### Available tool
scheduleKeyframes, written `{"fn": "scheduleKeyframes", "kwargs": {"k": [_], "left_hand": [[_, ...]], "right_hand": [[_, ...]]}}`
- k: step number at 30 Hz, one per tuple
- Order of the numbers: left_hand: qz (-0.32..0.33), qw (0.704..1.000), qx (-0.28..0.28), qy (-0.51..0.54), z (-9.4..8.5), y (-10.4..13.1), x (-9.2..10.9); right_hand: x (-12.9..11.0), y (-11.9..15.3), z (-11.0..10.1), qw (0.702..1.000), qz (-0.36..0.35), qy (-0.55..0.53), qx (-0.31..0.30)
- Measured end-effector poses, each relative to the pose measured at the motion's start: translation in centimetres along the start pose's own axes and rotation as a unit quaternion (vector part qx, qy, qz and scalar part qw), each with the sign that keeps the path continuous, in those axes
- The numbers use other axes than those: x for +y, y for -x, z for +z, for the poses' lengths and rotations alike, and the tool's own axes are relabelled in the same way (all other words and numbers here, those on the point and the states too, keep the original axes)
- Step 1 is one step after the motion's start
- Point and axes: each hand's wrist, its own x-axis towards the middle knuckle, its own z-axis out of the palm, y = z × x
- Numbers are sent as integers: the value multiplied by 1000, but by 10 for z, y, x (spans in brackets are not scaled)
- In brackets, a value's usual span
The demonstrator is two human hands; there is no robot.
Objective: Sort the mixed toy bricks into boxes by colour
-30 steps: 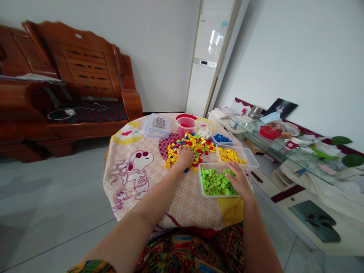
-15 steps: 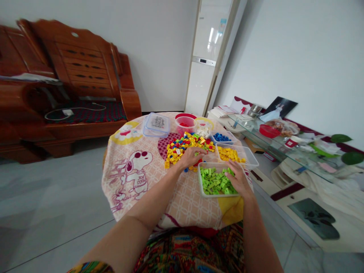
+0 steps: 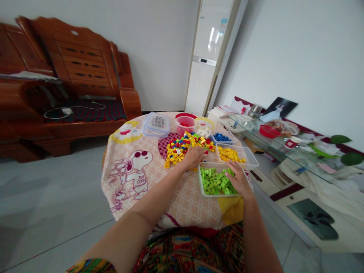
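My left hand lies palm down on the near side of a mixed heap of toy building bricks, its fingers stretched to the right. Whether a brick is under the fingers is hidden. My right hand is open at the right side of a clear plastic box, thumb and fingers apart over its rim. Light green bricks fill that box. Just behind it, yellow bricks lie in another clear tray.
Farther back are a tray of blue bricks, a pile of white bricks and a round tub with red bricks. A clear lidded box sits back left on the cloth-covered round table. A cluttered glass-topped cabinet stands right.
My left hand has flattened and come down over the heap, covering the green and red bricks that showed beneath its fingers. My right hand stays at the green brick box.
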Motion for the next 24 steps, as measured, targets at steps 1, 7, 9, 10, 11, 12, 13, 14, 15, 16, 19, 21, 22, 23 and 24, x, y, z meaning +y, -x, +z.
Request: {"fn": "scheduleKeyframes", "kwargs": {"k": [1,7,9,10,11,12,13,14,15,16,19,21,22,23,24], "left_hand": [[-14,999,-7,-32,2,0,-1],[-111,984,28,-138,-2,6,-8],[-160,976,34,-147,-10,9,-13],[-180,972,40,-147,-14,11,-16],[-194,969,49,-143,-18,12,-18],[-200,969,56,-136,-22,13,-19],[-198,970,59,-126,-24,13,-20],[-191,973,59,-114,-26,13,-21],[-179,977,55,-102,-26,13,-21],[-162,981,51,-90,-25,12,-21],[-101,992,50,-61,-19,11,-19],[-82,994,41,-61,-15,11,-18],[-90,993,34,-70,-13,11,-19],[-106,991,28,-81,-12,12,-19],[-123,988,25,-91,-11,13,-20]], "right_hand": [[0,0,0,1000,0,0,-1],[0,0,1,1000,5,-5,1],[0,0,2,1000,8,-8,2],[1,0,2,1000,8,-9,2],[1,0,3,1000,8,-10,2],[1,0,3,1000,6,-11,3],[1,0,2,1000,5,-11,3],[0,0,2,1000,4,-11,2],[0,0,2,1000,3,-11,1],[0,0,1,1000,3,-11,0],[-1,0,0,1000,5,-12,-2],[-2,0,0,1000,6,-11,-1],[-2,0,0,1000,5,-11,-1],[-2,0,0,1000,4,-11,-1],[-2,0,0,1000,2,-11,-1]]}}
